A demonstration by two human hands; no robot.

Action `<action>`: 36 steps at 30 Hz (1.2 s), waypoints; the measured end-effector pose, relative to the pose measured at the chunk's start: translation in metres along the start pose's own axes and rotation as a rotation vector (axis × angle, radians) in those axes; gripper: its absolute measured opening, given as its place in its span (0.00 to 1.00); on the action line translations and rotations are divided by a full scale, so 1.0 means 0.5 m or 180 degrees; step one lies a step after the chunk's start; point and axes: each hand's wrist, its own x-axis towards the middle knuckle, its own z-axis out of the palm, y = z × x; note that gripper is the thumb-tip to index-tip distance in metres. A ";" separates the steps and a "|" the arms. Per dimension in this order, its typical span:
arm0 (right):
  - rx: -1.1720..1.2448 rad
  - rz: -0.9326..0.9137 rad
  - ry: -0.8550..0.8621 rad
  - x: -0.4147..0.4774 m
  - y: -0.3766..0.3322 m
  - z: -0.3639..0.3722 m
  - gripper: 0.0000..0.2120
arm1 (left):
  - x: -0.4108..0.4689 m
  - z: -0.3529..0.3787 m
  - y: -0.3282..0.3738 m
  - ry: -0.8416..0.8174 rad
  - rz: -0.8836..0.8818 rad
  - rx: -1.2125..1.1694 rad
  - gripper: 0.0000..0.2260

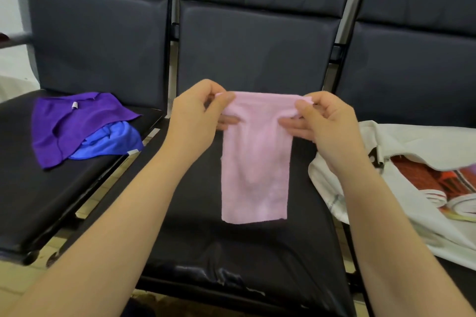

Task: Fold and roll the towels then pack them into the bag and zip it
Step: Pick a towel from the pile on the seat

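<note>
Pinching the pink towel [255, 162] by its top edge, I am holding it up with both hands. My left hand [195, 121] is gripping one corner between thumb and fingers, and my right hand [327, 126] is gripping the other. The folded strip is hanging below my fingertips over the middle seat [195, 226]. Well left of my left fingers, a purple towel [74, 126] is lying over a blue towel [113, 140]. Just right of my right fingers, the white bag [412, 141] is lying.

Forearms, left hand [197, 117] and right hand [328, 126] are all bare.
</note>
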 end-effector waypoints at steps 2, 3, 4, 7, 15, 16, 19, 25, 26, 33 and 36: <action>-0.0211 -0.0240 -0.0051 0.005 0.017 0.003 0.05 | 0.008 0.005 -0.018 0.0050 0.0226 -0.0110 0.06; -0.0250 -0.0348 -0.0045 0.006 0.024 0.002 0.06 | 0.011 0.006 -0.026 0.0056 0.0329 -0.0180 0.05; -0.0211 -0.0437 -0.0038 0.007 0.028 0.002 0.07 | 0.013 0.007 -0.032 0.0053 0.0393 -0.0275 0.05; -0.0027 -0.0671 -0.0170 0.005 0.040 0.002 0.08 | 0.010 0.011 -0.049 -0.0051 0.0579 -0.0489 0.04; -0.2283 -0.0166 -0.1485 -0.041 0.139 -0.036 0.06 | -0.047 -0.067 -0.148 -0.1891 -0.0120 0.0660 0.04; -0.2663 0.0085 -0.1907 -0.063 0.151 -0.034 0.05 | -0.062 -0.076 -0.161 -0.2324 -0.0404 0.0963 0.03; -0.3359 0.0658 -0.2896 -0.126 0.174 -0.012 0.07 | -0.103 -0.080 -0.175 -0.3239 -0.0770 0.1806 0.05; -0.3507 0.0840 -0.3331 -0.155 0.168 0.005 0.08 | -0.191 -0.032 -0.158 -0.4023 -0.0308 0.2382 0.29; -0.3538 0.0854 -0.3375 -0.156 0.166 0.002 0.08 | -0.203 -0.024 -0.160 -0.4109 -0.0052 0.2586 0.29; -0.3494 0.0930 -0.3434 -0.144 0.172 0.000 0.06 | -0.206 -0.017 -0.160 -0.3915 0.0418 0.2860 0.08; -0.3358 0.1017 -0.3396 -0.130 0.178 -0.003 0.07 | -0.189 -0.028 -0.161 -0.3648 -0.0106 0.2423 0.10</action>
